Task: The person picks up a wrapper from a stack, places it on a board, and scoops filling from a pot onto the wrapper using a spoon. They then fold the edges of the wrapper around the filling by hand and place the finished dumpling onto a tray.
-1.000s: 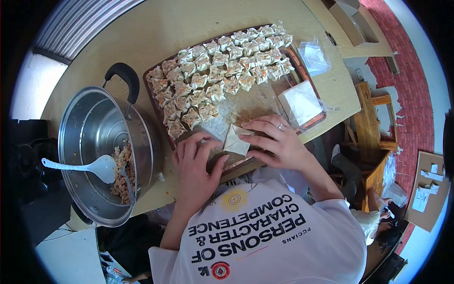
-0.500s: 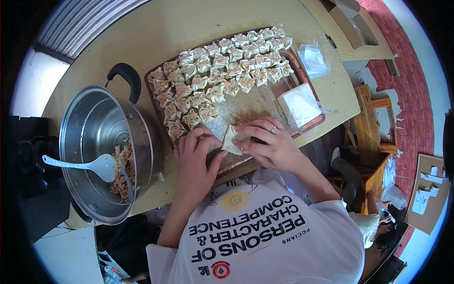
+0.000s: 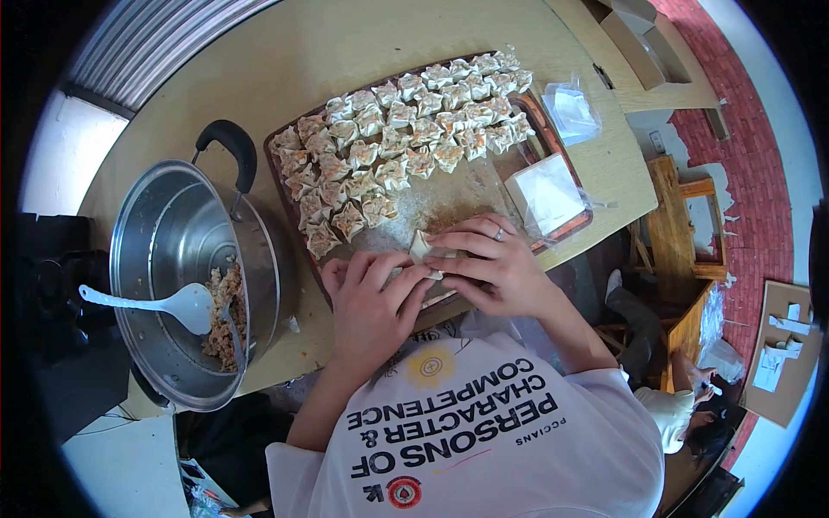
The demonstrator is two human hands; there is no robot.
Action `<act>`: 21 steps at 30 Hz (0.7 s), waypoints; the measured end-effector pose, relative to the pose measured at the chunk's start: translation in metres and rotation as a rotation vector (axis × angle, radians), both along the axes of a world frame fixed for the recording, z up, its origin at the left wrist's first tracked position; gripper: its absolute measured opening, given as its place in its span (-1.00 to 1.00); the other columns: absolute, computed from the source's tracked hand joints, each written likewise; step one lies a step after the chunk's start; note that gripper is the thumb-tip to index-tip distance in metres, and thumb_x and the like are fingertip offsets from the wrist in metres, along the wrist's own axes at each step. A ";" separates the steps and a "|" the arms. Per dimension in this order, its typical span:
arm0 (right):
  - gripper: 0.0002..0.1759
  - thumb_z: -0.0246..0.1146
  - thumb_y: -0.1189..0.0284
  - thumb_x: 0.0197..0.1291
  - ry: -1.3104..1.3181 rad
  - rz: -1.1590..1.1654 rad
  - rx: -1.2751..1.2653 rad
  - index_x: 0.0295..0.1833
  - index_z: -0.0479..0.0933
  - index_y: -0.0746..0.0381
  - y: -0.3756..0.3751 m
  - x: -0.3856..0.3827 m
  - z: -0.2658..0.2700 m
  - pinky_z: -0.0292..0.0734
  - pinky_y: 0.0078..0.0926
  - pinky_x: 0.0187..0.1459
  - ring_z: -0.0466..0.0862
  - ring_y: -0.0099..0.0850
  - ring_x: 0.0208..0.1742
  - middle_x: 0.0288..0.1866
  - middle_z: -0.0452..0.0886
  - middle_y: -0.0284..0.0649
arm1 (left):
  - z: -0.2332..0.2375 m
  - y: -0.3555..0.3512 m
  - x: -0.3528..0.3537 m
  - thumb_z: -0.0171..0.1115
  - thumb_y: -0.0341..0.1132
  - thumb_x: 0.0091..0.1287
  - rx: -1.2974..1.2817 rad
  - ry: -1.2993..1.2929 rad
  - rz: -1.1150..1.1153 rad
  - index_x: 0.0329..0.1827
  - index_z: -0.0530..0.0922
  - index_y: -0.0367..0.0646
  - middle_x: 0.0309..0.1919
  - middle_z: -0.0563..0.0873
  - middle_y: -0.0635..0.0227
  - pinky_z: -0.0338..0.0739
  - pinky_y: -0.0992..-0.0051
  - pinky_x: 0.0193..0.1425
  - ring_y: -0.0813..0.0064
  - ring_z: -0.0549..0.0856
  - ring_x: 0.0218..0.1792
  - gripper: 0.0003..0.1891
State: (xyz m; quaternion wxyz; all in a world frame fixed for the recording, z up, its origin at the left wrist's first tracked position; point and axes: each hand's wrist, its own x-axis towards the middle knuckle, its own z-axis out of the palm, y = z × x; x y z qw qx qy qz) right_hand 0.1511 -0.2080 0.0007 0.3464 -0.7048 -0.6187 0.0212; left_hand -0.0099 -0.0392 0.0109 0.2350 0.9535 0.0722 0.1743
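Both hands meet over the near edge of a brown-rimmed tray. Between their fingers is a pale dumpling wrapper, partly folded; whatever filling it holds is hidden. My left hand pinches its near left side with thumb and fingers. My right hand, with a ring on one finger, grips the right side. Rows of open-topped dumplings fill the tray's far and left parts. A stack of square wrappers in plastic lies at the tray's right end.
Left of the tray stands a deep metal pot with minced filling, a white ladle and another utensil inside. A plastic packet lies on the table beyond the tray. Another person sits at lower right.
My left hand has shifted slightly right and its fingers have closed further over the wrapper's near edge. The right hand stays nearly in place.
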 end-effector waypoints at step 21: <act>-0.68 0.49 0.40 0.16 -0.009 -0.082 0.046 0.07 0.77 0.12 0.003 -0.009 -0.007 0.54 -0.17 0.27 0.69 -0.31 0.17 0.18 0.70 -0.33 | 0.001 0.012 -0.008 0.47 -0.23 0.31 -0.155 0.092 0.092 0.00 0.66 0.03 0.09 0.63 0.45 0.30 0.10 0.28 0.26 0.58 0.15 -0.75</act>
